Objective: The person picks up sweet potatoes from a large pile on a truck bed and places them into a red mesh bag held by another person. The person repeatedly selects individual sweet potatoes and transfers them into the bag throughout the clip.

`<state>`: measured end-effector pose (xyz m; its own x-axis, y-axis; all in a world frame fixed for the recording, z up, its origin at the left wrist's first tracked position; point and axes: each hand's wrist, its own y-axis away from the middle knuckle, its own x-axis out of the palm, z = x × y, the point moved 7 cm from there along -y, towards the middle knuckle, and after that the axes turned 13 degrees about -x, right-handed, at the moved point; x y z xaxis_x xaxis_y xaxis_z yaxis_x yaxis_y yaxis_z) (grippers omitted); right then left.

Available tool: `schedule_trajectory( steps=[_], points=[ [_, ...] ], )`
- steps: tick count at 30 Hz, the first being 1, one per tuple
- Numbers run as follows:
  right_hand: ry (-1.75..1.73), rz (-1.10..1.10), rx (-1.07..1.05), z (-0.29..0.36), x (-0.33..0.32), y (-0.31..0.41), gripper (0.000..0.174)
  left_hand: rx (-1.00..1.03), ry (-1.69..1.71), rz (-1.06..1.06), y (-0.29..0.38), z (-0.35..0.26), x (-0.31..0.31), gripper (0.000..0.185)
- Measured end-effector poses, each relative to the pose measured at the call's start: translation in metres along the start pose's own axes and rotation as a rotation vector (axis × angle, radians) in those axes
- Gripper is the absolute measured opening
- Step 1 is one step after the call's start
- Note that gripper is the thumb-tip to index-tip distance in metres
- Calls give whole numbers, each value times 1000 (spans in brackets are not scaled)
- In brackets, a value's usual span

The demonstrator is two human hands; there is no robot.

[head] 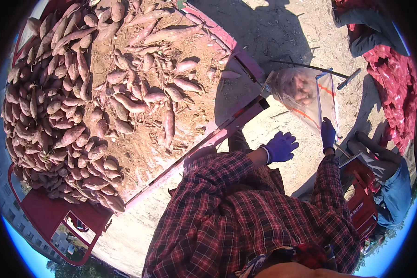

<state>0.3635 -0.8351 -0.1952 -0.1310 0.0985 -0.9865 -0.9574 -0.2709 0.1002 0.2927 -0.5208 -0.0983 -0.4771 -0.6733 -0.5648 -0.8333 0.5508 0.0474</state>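
My right hand (328, 135), in a purple glove, grips the near edge of a clear plastic bag (325, 104) with orange stripes and a blue rim. Several sweet potatoes (300, 87) show through the film at the bag's far left part. My left hand (280, 147), also gloved in purple, is held in the air left of the bag, fingers apart and nothing in it. Metal bars (309, 68) stand at the bag's far side, and another bar (350, 159) lies near my right wrist.
A large heap of sweet potatoes (55, 114) lies on the soil-covered bed (198, 114) of a red vehicle at left. Its raised side edge (226, 133) runs beside me. Filled red sacks (394, 93) are at right, near a person in blue (396, 194) and another person's dark-clad leg (371, 29).
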Motion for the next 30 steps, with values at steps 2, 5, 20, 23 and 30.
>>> schedule_trajectory(
  steps=[2,5,20,23,30],
  points=[
    [-15,-208,-141,43,-41,-12,16,-147,-31,-80,32,25,-44,42],
    [-117,-244,-167,110,-95,-43,31,-423,-197,-513,114,63,-134,55],
    [-94,109,-664,553,-65,-241,78,-1100,-504,-1032,323,213,-217,66],
    [-244,63,-605,597,-49,-240,81,-1004,-429,-1024,294,227,-256,69],
    [-100,195,-898,691,-101,-263,64,-820,-350,-1059,330,198,-279,58]
  ],
)
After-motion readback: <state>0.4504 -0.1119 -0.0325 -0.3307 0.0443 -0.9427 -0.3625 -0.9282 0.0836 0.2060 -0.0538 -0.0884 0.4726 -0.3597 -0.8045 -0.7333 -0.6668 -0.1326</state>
